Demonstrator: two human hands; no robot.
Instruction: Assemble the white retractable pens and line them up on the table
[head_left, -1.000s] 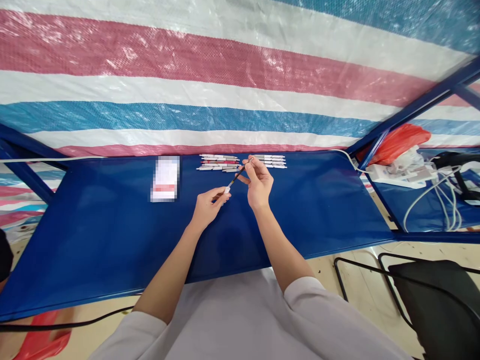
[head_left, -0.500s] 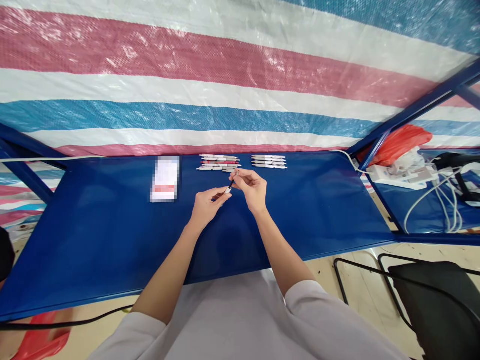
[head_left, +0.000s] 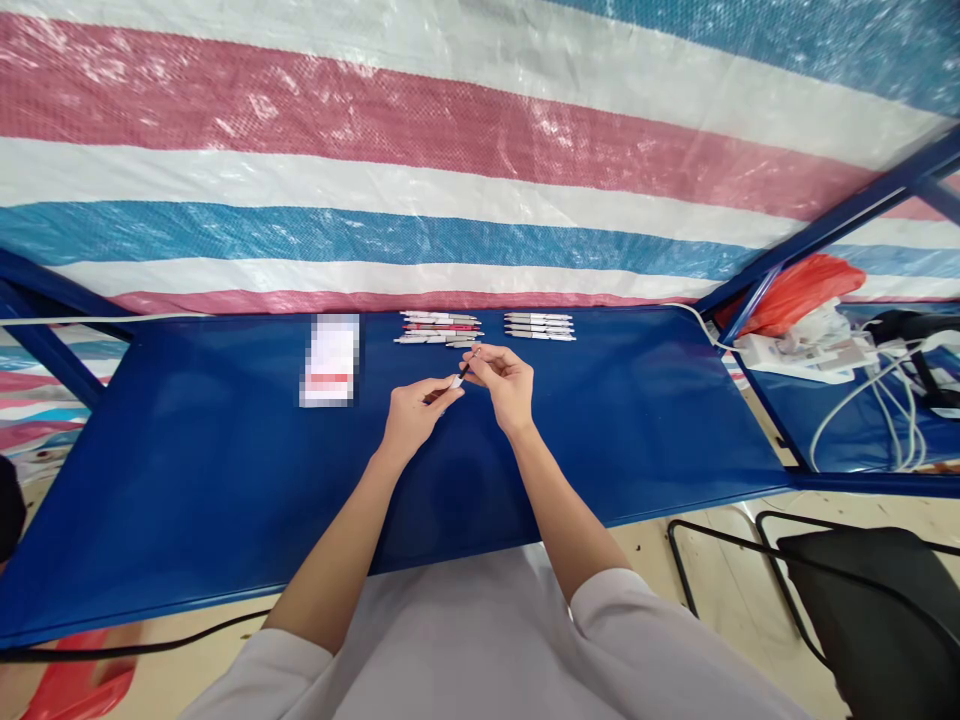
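Observation:
Above the middle of the blue tabletop my two hands meet over a disassembled or partly hidden pen (head_left: 457, 381), white at its lower end. My left hand (head_left: 412, 412) is closed, pinching this white part between thumb and fingers. A short black section (head_left: 465, 370) rises from it at a slant towards the right fingers. My right hand (head_left: 508, 385) is also closed, thumb and forefinger pinched at the upper end, where a small shiny tip shows. Just behind the hands lie a left group of pens (head_left: 439, 323), white, grey and red, and a right row of white pens (head_left: 539, 325).
A blurred white-and-red packet or sheet (head_left: 330, 360) lies left on the blue table (head_left: 225, 480). Striped sheeting (head_left: 450, 160) hangs behind. To the right are a red plastic bag (head_left: 810, 285), white cables (head_left: 862, 400) and a black chair (head_left: 885, 600).
The right fingertips have shifted slightly down, and the small shiny tip has tilted to the right. My left hand keeps its pinch on the white part.

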